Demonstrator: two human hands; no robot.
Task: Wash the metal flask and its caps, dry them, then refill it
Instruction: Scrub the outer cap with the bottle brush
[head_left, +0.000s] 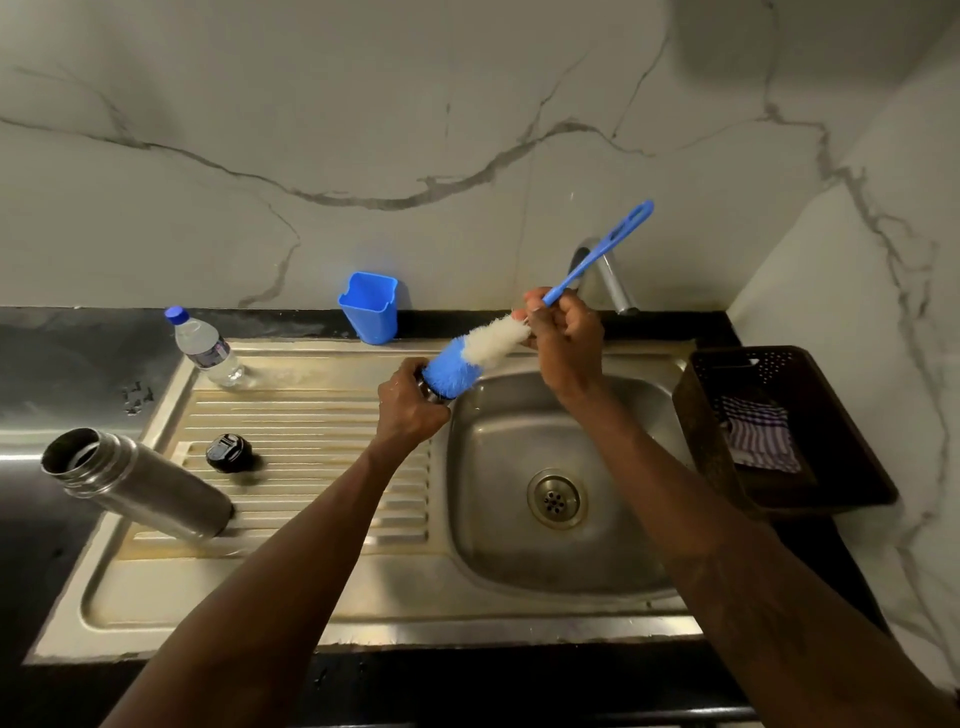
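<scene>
Left hand (410, 410) grips cap (432, 392) against the brush (453, 370).

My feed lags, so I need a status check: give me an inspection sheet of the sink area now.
Surface: steel sink unit; ribbed drainboard, yellowish stains.
Job's things: metal flask stands uncapped on the drainboard; black cap lies beside it, apart; second cap, mostly hidden, in the left hand; brush bristles pressed against it.
Clutter: capped water bottle and blue cup near the back.
Grips: left hand holds the second cap; right hand holds the brush handle.
Cables: nothing seen.
Surroundings: tap, no water seen running; brown basket holding a striped cloth, right; marble wall.
</scene>
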